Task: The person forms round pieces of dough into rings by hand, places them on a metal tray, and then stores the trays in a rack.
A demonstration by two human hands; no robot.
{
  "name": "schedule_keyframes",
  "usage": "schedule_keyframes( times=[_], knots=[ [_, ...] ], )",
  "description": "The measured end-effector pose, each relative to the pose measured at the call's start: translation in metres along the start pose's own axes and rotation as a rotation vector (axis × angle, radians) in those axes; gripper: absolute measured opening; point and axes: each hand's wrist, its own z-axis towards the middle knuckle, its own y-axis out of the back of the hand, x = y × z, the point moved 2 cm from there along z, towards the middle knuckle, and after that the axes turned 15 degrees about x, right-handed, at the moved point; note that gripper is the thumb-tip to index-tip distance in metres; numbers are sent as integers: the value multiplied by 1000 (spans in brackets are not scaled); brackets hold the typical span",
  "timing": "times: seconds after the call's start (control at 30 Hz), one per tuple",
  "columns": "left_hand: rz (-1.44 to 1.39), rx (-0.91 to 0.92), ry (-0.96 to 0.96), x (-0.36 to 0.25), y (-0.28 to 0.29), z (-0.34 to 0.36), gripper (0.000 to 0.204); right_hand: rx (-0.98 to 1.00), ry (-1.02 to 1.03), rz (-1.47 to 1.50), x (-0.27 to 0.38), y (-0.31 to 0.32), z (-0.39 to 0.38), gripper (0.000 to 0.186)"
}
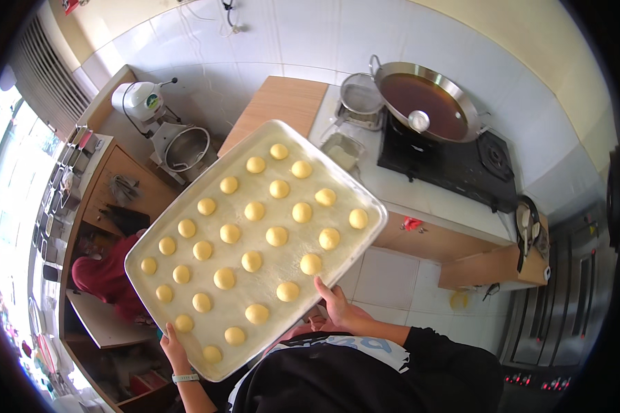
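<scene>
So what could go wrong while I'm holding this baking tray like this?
The dough balls could roll if the baking tray tips; your left grip and right grip are both on its near edges, so the far end might dip. The tray could also bump the person in dark red, who appears close to its left side.

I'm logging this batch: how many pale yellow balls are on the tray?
28 pale yellow balls, all on the tray, in four lengthwise rows of seven; none seems hidden.
</scene>
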Motion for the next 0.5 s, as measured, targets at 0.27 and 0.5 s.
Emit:
schedule_keyframes(
  times=[0.27, 0.5],
  knots=[
    [-171, -145, 20, 14, -11, 75, 41, 130, -32, -247, 4, -2, 167, 60],
    [-89, -237, 29, 37, -64, 170, 38, 1, -56, -364, 17, 40, 286, 66]
  ],
)
